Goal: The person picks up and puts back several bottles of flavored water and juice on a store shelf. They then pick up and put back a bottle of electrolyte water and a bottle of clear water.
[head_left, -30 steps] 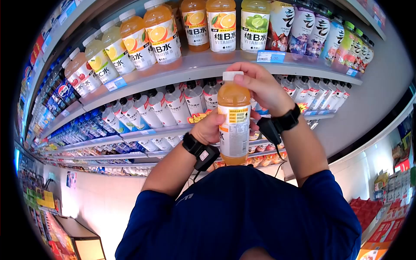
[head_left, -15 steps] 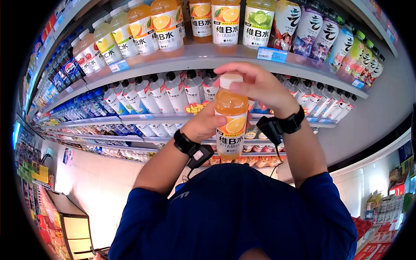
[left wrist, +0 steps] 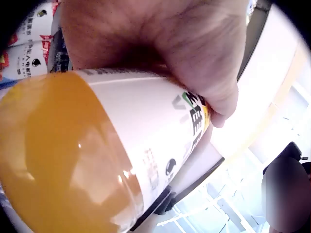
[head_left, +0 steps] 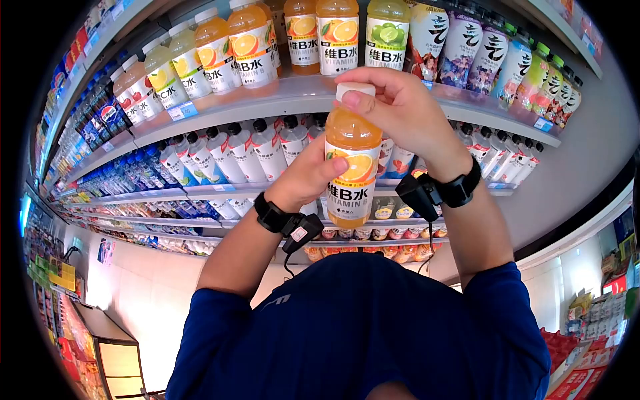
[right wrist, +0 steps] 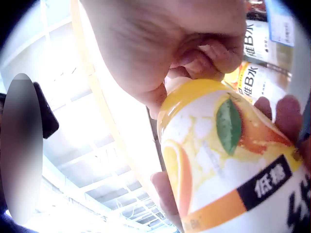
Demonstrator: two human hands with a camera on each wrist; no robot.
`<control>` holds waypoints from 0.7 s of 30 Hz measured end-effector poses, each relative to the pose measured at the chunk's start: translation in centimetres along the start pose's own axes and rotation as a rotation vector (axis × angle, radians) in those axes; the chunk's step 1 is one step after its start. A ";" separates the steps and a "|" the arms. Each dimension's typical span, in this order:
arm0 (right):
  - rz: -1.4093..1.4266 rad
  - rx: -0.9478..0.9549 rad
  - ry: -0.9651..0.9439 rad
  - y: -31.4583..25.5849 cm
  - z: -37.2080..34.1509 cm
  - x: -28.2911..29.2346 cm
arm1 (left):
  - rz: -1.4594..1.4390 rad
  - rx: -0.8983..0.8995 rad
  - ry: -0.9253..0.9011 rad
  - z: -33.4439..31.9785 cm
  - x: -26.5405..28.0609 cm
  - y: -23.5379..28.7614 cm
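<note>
Gripping bottle [head_left: 354, 161] round its label [head_left: 351, 192] with left hand [head_left: 303, 175], at mid-frame in the head view; pinching cap [head_left: 356, 87] with right hand [head_left: 411, 111], just above. Probably best to steady bottle firmly without squeezing, and to press cap evenly from both sides.

Open air is lying between the forearms [head_left: 477, 230], below the orange drink bottle [head_left: 360, 167] and above the blue shirt [head_left: 363, 320]. The right hand [head_left: 403, 110] is blocking the cap [head_left: 361, 87], the left hand [head_left: 308, 175] the bottle's side. Behind, the upper shelf [head_left: 293, 99] is jutting across, while black-capped bottles [head_left: 241, 155] are crowding the level beneath.
</note>
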State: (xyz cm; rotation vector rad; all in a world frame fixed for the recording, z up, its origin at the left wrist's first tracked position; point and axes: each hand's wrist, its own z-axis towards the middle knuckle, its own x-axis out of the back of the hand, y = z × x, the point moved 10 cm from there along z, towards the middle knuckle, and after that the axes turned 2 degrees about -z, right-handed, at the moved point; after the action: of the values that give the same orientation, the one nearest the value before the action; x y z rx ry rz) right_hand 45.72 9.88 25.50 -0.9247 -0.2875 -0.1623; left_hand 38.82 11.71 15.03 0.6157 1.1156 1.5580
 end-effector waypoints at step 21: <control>-1.155 0.646 0.153 -13.6 11.9 -3.6 | 0.408 0.062 0.069 -5.1 9.6 4.1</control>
State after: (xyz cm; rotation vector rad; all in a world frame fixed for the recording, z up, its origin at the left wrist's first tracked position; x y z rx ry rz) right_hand 36.72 11.46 41.48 -0.0116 -0.6603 -1.1260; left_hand 29.81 19.10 14.94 0.8779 1.1417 1.9075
